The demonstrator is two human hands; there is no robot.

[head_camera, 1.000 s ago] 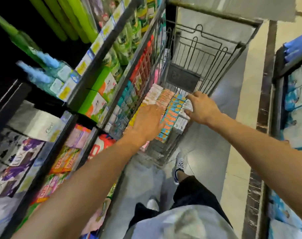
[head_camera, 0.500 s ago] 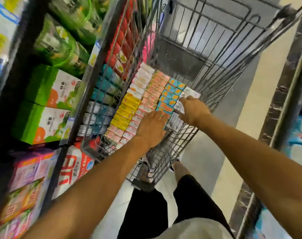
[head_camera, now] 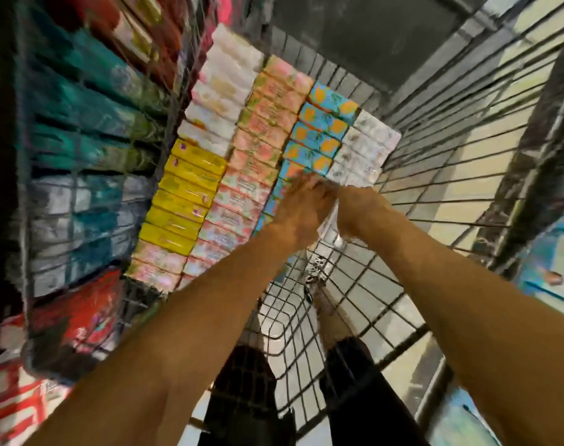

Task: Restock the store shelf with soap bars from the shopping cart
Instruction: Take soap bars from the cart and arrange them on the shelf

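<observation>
- We reach both hands into the grey wire shopping cart (head_camera: 441, 175), where boxed soap bars (head_camera: 251, 162) lie in tight colour rows.
- Left hand (head_camera: 298, 210) and right hand (head_camera: 359, 209) meet at the white-and-silver soap boxes (head_camera: 366, 149); motion blur hides whether either grip pinches.

You see soap rows in the grey wire cart (head_camera: 435, 175): yellow boxes (head_camera: 181, 201), pink floral boxes (head_camera: 258, 156), blue boxes with orange spots (head_camera: 319, 133), white boxes (head_camera: 364, 149).

Pale tiled floor (head_camera: 486, 162), stocked side shelving (head_camera: 81, 130)
</observation>
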